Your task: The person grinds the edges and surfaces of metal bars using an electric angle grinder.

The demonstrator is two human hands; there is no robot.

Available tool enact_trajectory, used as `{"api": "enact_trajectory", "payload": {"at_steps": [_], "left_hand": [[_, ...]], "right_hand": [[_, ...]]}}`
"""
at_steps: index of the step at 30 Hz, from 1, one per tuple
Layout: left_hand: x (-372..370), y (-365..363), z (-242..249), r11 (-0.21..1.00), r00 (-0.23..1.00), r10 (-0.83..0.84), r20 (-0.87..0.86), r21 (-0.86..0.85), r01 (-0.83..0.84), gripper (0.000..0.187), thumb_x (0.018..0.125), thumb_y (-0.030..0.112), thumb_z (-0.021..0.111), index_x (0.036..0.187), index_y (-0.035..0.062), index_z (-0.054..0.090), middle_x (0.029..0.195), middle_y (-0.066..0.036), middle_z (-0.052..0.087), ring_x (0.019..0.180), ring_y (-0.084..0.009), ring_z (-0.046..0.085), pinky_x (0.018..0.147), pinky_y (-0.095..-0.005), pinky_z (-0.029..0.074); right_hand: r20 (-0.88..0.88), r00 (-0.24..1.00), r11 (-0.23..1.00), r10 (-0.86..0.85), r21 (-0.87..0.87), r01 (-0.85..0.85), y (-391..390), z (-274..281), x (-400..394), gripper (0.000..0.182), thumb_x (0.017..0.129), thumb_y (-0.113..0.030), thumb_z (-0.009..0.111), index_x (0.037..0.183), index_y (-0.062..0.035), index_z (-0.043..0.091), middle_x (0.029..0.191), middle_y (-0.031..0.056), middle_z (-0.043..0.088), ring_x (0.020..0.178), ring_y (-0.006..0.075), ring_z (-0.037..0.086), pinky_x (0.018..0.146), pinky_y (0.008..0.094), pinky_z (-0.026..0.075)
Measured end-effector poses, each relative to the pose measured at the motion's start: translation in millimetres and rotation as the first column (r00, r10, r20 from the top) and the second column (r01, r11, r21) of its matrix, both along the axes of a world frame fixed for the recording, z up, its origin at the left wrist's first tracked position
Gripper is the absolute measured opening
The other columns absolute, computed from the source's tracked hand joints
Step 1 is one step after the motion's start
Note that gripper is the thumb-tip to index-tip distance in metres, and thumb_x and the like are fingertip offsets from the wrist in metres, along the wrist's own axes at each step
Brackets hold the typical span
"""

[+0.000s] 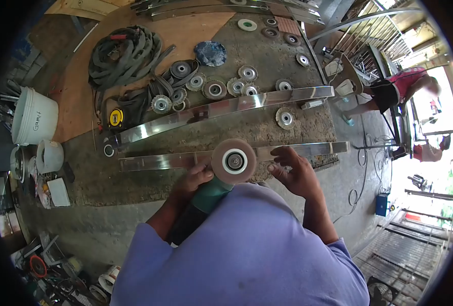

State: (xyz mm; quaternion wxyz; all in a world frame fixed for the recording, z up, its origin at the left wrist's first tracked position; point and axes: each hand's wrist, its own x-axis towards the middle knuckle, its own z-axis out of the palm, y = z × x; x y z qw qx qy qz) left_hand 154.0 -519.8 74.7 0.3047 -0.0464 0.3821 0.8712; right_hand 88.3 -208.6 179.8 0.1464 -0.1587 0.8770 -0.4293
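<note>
My left hand [195,178] is wrapped round the front of a green angle grinder [211,194], whose dark rear end lies against my left forearm. A brown round disc [219,171] with a white ring and a metal nut at its centre faces up from the grinder. To the right of the disc is my right hand [295,173], fingers loosely bent and thumb apart, with nothing in it. Beneath the hands a shiny metal bar [160,161] lies across the worktable. Farther back lies a longer polished metal bar [206,113].
Several abrasive wheels [215,90] are scattered over the worktable [129,188]. Behind them lie coiled grey hoses [122,58], a yellow tape measure [116,118] and a blue lump [210,53]. White buckets [35,117] stand at left. Another person [402,89] bends over at right.
</note>
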Motion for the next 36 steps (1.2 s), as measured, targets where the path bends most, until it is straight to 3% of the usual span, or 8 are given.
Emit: {"api": "enact_trajectory", "payload": {"at_steps": [5, 11, 15, 18, 21, 25, 31, 36], "left_hand": [[-5, 7, -1, 1.0, 0.999, -0.004, -0.044, 0.029, 0.005, 0.061, 0.096, 0.029, 0.062, 0.147, -0.0005, 0.046, 0.134, -0.011, 0.06, 0.122, -0.0184, 0.059, 0.107, -0.0326, 0.044], [-3, 14, 13, 0.998, 0.999, -0.01, -0.04, 0.064, 0.013, 0.059, 0.095, 0.029, 0.064, 0.142, -0.0022, 0.047, 0.128, -0.013, 0.061, 0.118, -0.0186, 0.06, 0.103, -0.0325, 0.046], [-5, 9, 2, 0.999, 0.993, -0.024, -0.12, -0.037, 0.019, 0.064, 0.095, 0.03, 0.066, 0.145, -0.0023, 0.045, 0.132, -0.014, 0.06, 0.123, -0.0206, 0.059, 0.107, -0.0355, 0.046], [-8, 12, -16, 0.998, 0.976, -0.026, -0.217, -0.059, 0.014, 0.062, 0.095, 0.028, 0.066, 0.146, -0.0018, 0.045, 0.135, -0.012, 0.059, 0.125, -0.0213, 0.058, 0.108, -0.0375, 0.045], [-7, 15, -10, 0.998, 0.986, -0.024, -0.166, 0.05, 0.033, 0.064, 0.096, 0.026, 0.067, 0.149, -0.0008, 0.042, 0.139, -0.013, 0.057, 0.126, -0.0226, 0.057, 0.11, -0.039, 0.043], [-14, 18, 14, 0.996, 0.969, -0.015, -0.248, 0.083, 0.036, 0.064, 0.096, 0.028, 0.068, 0.148, -0.0014, 0.045, 0.144, -0.016, 0.055, 0.127, -0.0242, 0.057, 0.112, -0.0392, 0.042], [-18, 19, 2, 0.994, 0.973, -0.065, -0.222, 0.072, 0.083, 0.063, 0.097, 0.028, 0.068, 0.148, -0.0013, 0.046, 0.144, -0.016, 0.055, 0.128, -0.0246, 0.057, 0.112, -0.0394, 0.042], [-15, 16, -1, 0.995, 0.975, -0.054, -0.217, 0.071, 0.071, 0.062, 0.097, 0.028, 0.067, 0.147, -0.0012, 0.047, 0.144, -0.016, 0.055, 0.128, -0.025, 0.057, 0.113, -0.0396, 0.041]], "right_hand": [[-0.101, 0.995, 0.998, -0.014, -0.066, 0.007, -9, 24, 3, 0.063, 0.097, -0.041, 0.072, 0.138, 0.0026, 0.054, 0.132, 0.0223, 0.064, 0.121, 0.0377, 0.065, 0.101, 0.0435, 0.054], [-0.275, 0.951, 0.989, 0.145, 0.072, -0.13, -37, 48, 5, 0.093, 0.09, -0.058, 0.073, 0.149, 0.0058, 0.042, 0.152, 0.0322, 0.044, 0.141, 0.0472, 0.047, 0.113, 0.051, 0.044], [-0.262, 0.935, 0.964, 0.241, 0.178, -0.198, -59, 53, 7, 0.1, 0.09, -0.061, 0.07, 0.153, 0.0085, 0.037, 0.157, 0.0322, 0.038, 0.148, 0.0458, 0.038, 0.122, 0.0513, 0.034], [-0.375, 0.853, 0.927, 0.362, 0.244, -0.286, -73, 43, 8, 0.101, 0.09, -0.064, 0.069, 0.152, 0.0091, 0.037, 0.158, 0.0322, 0.038, 0.15, 0.0448, 0.034, 0.123, 0.0523, 0.031], [-0.389, 0.809, 0.89, 0.441, 0.306, -0.337, -89, 42, 9, 0.103, 0.088, -0.067, 0.068, 0.152, 0.0081, 0.037, 0.159, 0.0308, 0.036, 0.152, 0.0458, 0.03, 0.125, 0.0529, 0.025], [-0.437, 0.753, 0.86, 0.493, 0.374, -0.346, -103, 27, 7, 0.104, 0.087, -0.072, 0.064, 0.152, 0.0054, 0.04, 0.16, 0.0297, 0.035, 0.153, 0.0471, 0.027, 0.126, 0.0557, 0.02], [-0.44, 0.722, 0.837, 0.534, 0.394, -0.379, -118, 22, 3, 0.102, 0.084, -0.076, 0.063, 0.153, -0.0034, 0.045, 0.162, 0.0233, 0.037, 0.156, 0.0446, 0.021, 0.125, 0.0647, 0.011], [-0.417, 0.697, 0.802, 0.583, 0.435, -0.41, -128, 21, -3, 0.102, 0.08, -0.078, 0.064, 0.152, -0.0067, 0.049, 0.163, 0.02, 0.038, 0.157, 0.0439, 0.018, 0.125, 0.066, 0.005]]}}
